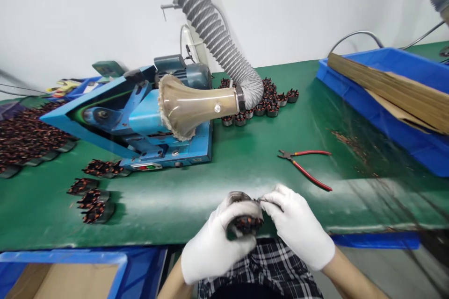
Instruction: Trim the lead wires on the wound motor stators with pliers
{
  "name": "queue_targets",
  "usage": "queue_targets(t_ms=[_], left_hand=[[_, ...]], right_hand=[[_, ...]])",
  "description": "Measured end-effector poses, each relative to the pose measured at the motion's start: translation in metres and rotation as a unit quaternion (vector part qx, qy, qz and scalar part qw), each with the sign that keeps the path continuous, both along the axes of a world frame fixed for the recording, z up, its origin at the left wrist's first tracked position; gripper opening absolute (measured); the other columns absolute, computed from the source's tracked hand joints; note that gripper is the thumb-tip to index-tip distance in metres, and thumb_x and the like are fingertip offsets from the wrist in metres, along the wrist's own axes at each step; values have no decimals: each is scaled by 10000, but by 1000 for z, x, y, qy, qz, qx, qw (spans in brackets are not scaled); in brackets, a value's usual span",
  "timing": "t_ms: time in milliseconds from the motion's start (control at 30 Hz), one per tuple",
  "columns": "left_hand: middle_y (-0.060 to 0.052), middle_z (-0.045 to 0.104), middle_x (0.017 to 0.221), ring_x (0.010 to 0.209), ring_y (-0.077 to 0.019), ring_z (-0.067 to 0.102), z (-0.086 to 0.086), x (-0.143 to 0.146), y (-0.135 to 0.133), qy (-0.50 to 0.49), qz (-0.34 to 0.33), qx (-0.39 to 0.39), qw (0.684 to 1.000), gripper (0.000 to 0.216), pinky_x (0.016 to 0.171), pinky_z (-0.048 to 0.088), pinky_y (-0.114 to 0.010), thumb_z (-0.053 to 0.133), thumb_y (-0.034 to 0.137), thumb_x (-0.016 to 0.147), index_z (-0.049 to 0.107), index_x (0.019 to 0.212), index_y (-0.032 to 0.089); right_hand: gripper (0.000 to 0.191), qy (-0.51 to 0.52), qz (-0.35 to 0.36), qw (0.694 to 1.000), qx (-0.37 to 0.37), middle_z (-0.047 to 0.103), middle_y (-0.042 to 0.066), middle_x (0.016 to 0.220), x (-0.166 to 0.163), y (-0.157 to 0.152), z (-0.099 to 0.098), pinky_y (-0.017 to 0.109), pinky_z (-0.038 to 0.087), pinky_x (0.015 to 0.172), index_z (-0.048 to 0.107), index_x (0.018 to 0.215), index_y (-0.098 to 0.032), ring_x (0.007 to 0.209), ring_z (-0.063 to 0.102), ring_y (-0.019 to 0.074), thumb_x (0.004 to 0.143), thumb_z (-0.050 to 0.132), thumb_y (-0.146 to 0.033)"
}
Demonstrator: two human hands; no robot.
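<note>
My left hand (pixel 224 238), in a white glove, is wrapped round a motor stator (pixel 248 224) with copper windings, held above the front edge of the table. At the stator's right side, my right hand (pixel 294 224), also gloved in white, pinches a thin dark piece (pixel 271 202); whether it is a wire or a slim tool I cannot tell. Beyond the right hand lie cutting pliers (pixel 308 175) with red handles, jaws pointing left. Several more stators (pixel 96 210) stand in a small group to the left.
A blue belt machine (pixel 168 149) with a suction hood (pixel 199 105) and grey hose (pixel 217 32) stands at centre left. More stators (pixel 271 107) sit behind it, and a large pile (pixel 31 135) lies far left. Blue bins (pixel 382 112) and wire scraps (pixel 351 142) are at right.
</note>
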State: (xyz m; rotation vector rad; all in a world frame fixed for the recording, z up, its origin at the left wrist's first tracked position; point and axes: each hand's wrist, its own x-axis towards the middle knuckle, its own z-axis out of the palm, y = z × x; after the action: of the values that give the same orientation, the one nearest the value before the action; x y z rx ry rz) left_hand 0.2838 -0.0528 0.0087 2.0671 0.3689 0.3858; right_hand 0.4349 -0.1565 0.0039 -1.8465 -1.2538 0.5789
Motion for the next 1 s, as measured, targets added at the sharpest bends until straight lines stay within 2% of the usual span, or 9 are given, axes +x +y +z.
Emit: queue_targets(t_ms=[100, 200, 300, 400, 467, 567, 700, 867, 1000], left_hand=[[-28, 555, 1037, 979, -181, 544, 0, 1, -5, -41, 21, 17, 999, 225, 863, 464, -290, 625, 71, 672, 624, 829, 231], [-65, 498, 1157, 1114, -227, 467, -6, 0, -7, -42, 114, 87, 989, 466, 937, 423, -351, 660, 126, 671, 528, 1102, 248], [-65, 507, 1155, 1083, -238, 492, -12, 2, -6, 14, 114, 61, 991, 589, 920, 439, -370, 721, 159, 600, 487, 1133, 247], [-21, 575, 1046, 929, -183, 577, -12, 4, -3, 25, 73, -32, 996, 495, 818, 501, -314, 657, 114, 637, 502, 1083, 262], [-14, 588, 1003, 912, -184, 584, -11, 4, -2, -7, 45, -40, 998, 350, 805, 505, -301, 647, 115, 636, 564, 949, 245], [-43, 558, 1063, 988, -199, 552, -11, 1, -4, -52, 50, 1, 997, 263, 860, 475, -319, 615, 136, 692, 579, 934, 232], [-70, 490, 1174, 1106, -205, 481, -13, -3, -5, -65, 96, 100, 988, 488, 939, 418, -354, 559, 62, 717, 462, 1153, 259], [1, 577, 933, 884, -152, 581, -16, 3, -2, -15, 9, 13, 1000, 344, 793, 495, -254, 605, 18, 629, 552, 890, 234], [-76, 514, 1105, 1043, -211, 516, -39, 7, -4, -21, 81, 125, 989, 389, 893, 448, -368, 531, 36, 706, 517, 1047, 222]], right_hand=[[219, -11, -19, 1000, 6, 487, 13, 656, -2, -2, 4, 274, 359, 588, 569, 655, -180, 626, 479, 163, 823, 429, -182], [233, 160, -1, 987, -29, 436, -13, 565, -1, -2, 9, 243, 366, 501, 496, 550, -178, 526, 463, 141, 779, 481, -220], [123, 260, -7, 964, -46, 455, -20, 577, 0, -3, 11, 231, 378, 453, 555, 675, -174, 477, 453, 132, 760, 487, -232], [136, 169, -24, 985, -11, 492, 0, 648, 0, -2, 9, 249, 403, 508, 614, 758, -189, 553, 485, 150, 768, 482, -221], [170, 91, -13, 996, 8, 486, 5, 654, -1, -2, 8, 261, 399, 559, 613, 665, -197, 603, 490, 158, 773, 482, -204], [237, 114, 15, 993, -15, 448, -10, 616, 0, -1, 9, 245, 375, 547, 517, 536, -184, 588, 478, 142, 769, 477, -168], [209, 236, 27, 970, -47, 402, -29, 599, 0, 0, 7, 220, 352, 462, 460, 548, -176, 489, 442, 113, 756, 461, -161], [203, 34, -27, 999, 7, 479, 10, 652, -4, 2, -8, 262, 395, 594, 553, 627, -175, 623, 486, 156, 796, 441, -177], [239, 155, 46, 980, -115, 405, -32, 516, 1, 7, -26, 215, 376, 444, 459, 637, -167, 465, 442, 124, 856, 388, -230]])
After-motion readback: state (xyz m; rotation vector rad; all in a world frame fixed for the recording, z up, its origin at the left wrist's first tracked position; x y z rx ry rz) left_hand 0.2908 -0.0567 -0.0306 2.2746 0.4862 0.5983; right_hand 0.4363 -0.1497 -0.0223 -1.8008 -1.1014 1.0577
